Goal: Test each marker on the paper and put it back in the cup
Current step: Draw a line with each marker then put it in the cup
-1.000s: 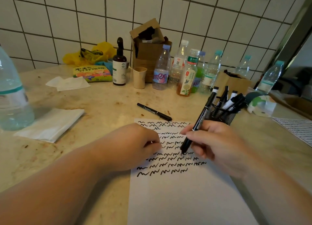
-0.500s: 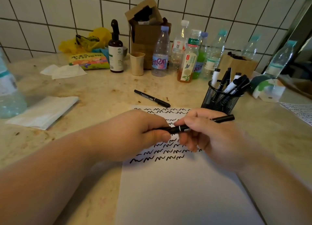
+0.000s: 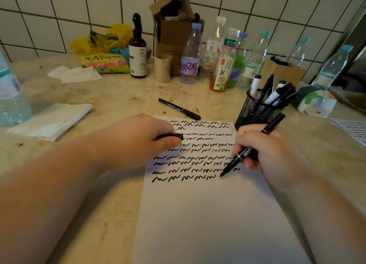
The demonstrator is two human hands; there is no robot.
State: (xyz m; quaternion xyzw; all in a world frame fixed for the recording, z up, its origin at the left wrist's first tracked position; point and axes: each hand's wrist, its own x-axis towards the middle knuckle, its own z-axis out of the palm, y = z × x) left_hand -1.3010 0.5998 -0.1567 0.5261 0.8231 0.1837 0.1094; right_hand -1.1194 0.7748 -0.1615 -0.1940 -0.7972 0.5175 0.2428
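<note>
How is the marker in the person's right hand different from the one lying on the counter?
The held marker is uncapped, tilted, its tip at the paper; the loose marker lies flat, capped, beyond the sheet. The right hand grips one; nothing touches the other. The left hand holds a cap. Both are slim and black.

1 head-worn view looks forward and down from close above the paper [image 3: 208, 214], left hand [image 3: 138, 141] and right hand [image 3: 265, 152], tiled wall [image 3: 59, 10] far beyond them.
</note>
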